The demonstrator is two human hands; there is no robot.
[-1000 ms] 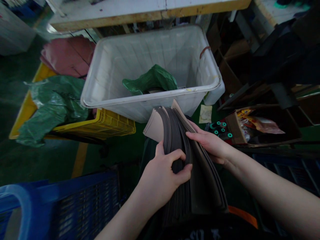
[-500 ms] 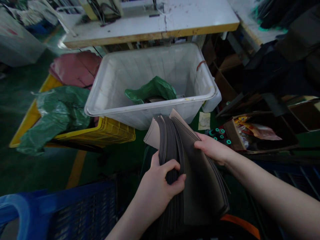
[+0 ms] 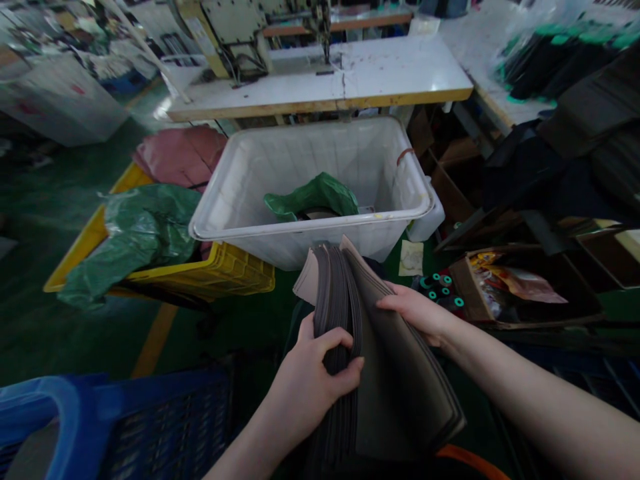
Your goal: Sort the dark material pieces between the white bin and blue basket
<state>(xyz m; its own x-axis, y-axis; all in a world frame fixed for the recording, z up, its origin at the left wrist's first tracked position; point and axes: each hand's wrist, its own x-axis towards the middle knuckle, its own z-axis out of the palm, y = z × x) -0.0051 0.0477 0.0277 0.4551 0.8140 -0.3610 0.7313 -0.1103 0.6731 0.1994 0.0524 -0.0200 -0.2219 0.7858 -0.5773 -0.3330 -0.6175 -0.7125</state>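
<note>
At the bottom centre, close to the person's body, a stack [image 3: 334, 287] of thin grey-brown sheets is spread into 2 parts, edges facing up. The left hand [image 3: 315, 373] grips the thicker part, fingers and thumb curled around it. The right hand [image 3: 414, 312] grips the thinner part, thumb on the inner face and fingers behind, with a V-shaped gap between the 2 parts. Just beyond the stack is a white bin [image 3: 295, 238] with a green bag [image 3: 320, 193] inside. Behind the bin, a sewing machine [image 3: 240, 30] sits on a white table [image 3: 395, 70]. Left of the bin, a yellow crate [image 3: 245, 272] holds a pink bundle [image 3: 185, 155], and green plastic [image 3: 145, 230] drapes over the crate's side. At lower left is a blue crate [image 3: 135, 399]. Right of the bin, a scrap of paper [image 3: 411, 258] lies near dark spools [image 3: 443, 293] with turquoise ends and an open carton [image 3: 470, 293] of packets [image 3: 525, 280].
</note>
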